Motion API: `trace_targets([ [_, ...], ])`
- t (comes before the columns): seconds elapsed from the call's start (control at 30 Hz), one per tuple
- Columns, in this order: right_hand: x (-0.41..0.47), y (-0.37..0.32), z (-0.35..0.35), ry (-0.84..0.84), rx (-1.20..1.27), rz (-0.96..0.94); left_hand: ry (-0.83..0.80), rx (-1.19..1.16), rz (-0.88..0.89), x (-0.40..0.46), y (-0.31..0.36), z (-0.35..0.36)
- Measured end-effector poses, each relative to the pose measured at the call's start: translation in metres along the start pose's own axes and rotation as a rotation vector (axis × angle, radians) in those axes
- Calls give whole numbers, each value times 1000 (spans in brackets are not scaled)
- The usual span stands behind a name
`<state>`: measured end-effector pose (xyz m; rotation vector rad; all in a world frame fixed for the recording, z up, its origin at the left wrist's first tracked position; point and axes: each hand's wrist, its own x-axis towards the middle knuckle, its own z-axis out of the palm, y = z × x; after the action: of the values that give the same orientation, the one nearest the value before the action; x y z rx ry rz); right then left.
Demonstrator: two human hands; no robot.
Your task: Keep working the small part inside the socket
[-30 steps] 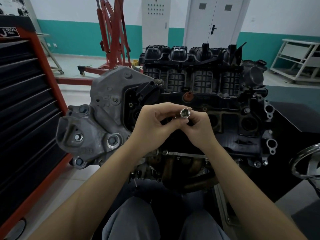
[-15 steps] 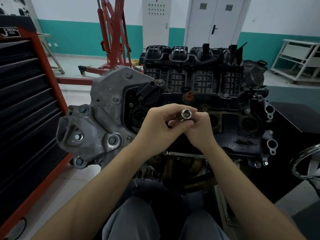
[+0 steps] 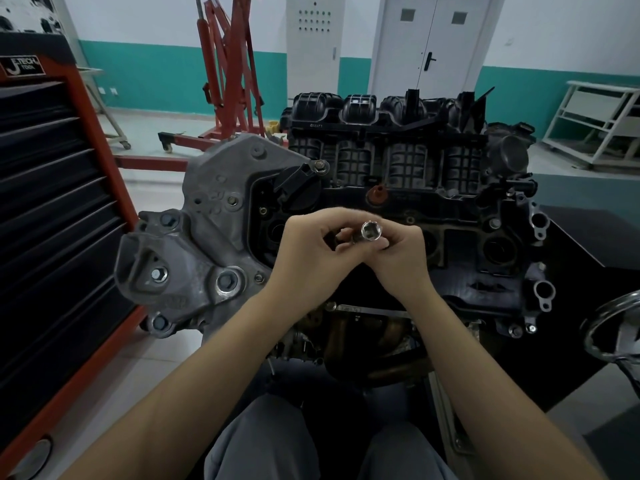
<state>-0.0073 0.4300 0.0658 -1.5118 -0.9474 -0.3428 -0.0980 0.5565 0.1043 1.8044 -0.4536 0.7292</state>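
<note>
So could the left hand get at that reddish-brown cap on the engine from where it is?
Probably yes. The reddish-brown cap sits uncovered just beyond the left hand, nothing between them, though that hand and the right hand hold the socket.

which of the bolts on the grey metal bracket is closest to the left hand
The bolt in the round boss at the bracket's lower right, just left of the left hand's wrist; the others sit farther left or higher.

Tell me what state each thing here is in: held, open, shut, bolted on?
Socket: held up, open end facing the camera.
Left hand: fingers curled round the tool behind the socket.
Right hand: pinching the socket.
Engine: upright, intake manifold fitted.
Grey bracket: bolted on.
Tool chest: drawers shut.
Double door: shut.
</note>
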Motion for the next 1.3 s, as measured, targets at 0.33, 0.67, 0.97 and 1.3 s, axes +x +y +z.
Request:
trace_targets([
  [0.33, 0, -4, 0, -30, 2, -8, -114, -33, 57, 0, 1, -1],
  [0.67, -1, -4, 2, -15, 23, -5, -126, -157, 10, -1, -2, -2],
  [0.97, 0, -2, 0, -30, -6, -48, -43, -61, 46, -1, -3, -2],
  [1.3, 0, -1, 5, 25, -8, -15, 29, 9, 56, -1, -8, 0],
])
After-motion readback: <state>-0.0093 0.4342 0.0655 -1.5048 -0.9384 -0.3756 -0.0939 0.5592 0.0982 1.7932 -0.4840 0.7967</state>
